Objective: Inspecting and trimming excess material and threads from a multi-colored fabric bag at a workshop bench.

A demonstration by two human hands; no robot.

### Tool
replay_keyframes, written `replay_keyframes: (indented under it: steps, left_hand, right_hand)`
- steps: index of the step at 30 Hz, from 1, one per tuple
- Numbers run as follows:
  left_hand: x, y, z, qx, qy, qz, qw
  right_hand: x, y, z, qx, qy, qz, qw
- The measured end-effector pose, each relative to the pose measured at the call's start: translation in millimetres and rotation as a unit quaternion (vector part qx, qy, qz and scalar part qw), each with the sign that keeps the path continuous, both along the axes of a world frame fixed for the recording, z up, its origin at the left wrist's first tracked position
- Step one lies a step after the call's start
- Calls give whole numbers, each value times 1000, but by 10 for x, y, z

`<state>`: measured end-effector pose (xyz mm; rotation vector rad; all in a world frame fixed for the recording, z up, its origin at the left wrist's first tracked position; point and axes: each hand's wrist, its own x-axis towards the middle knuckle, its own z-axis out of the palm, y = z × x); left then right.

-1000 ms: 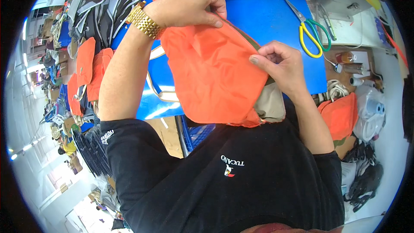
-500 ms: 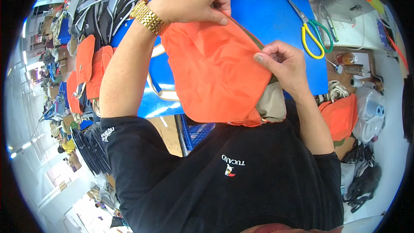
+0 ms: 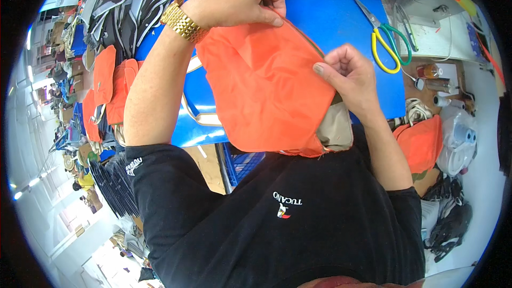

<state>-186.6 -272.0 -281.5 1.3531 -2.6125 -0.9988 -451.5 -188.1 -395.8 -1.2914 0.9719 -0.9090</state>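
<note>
An orange fabric piece (image 3: 266, 88) with a khaki-beige part (image 3: 337, 128) at its lower right hangs between my hands, in front of my chest. My left hand (image 3: 258, 1), with a gold watch on the wrist, pinches the upper edge between thumb and curled fingers. Farther right along the same edge, the thumb and fingertips of my right hand (image 3: 349, 77) are closed on the fabric. A thin olive strip shows along the edge between the two hands. The fabric's underside is hidden.
Scissors (image 3: 385, 42) with yellow and green handles lie on the blue table (image 3: 320, 5) at right. Black pieces with grey edging (image 3: 125, 21) are heaped at far left. Orange pieces (image 3: 105, 77) hang at left; another orange piece (image 3: 421, 141) lies beside wrapped spools (image 3: 460, 136) at right.
Both hands keep their grip on the orange fabric. My right hand's fingers have risen slightly at the edge, and the fabric has shifted a little; otherwise things stay in place.
</note>
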Motion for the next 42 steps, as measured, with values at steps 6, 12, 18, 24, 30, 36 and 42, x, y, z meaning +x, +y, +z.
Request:
replay_keyframes:
  steps: [6,12,18,24,30,36,42]
  left_hand:
    - [130,-67,-30,-18,42,16,999]
    - [275,-190,-26,-73,44,40,996]
    - [407,-473,63,-55,95,75,991]
    - [380,-658,39,-79,244,158,954]
    - [140,-610,-46,-78,311,198,926]
    - [109,-681,-153,-98,313,202,923]
    - [169,-676,-217,-100,314,227,917]
  right_hand:
    - [18,-270,-21,17,3,136,991]
    - [123,-399,71,23,-16,134,991]
    - [252,-664,226,40,-108,114,987]
    - [181,-889,374,53,-97,100,989]
    - [-22,-930,405,71,-117,95,986]
    - [-72,-958,366,68,-138,102,983]
    - [-11,-942,381,71,-135,81,985]
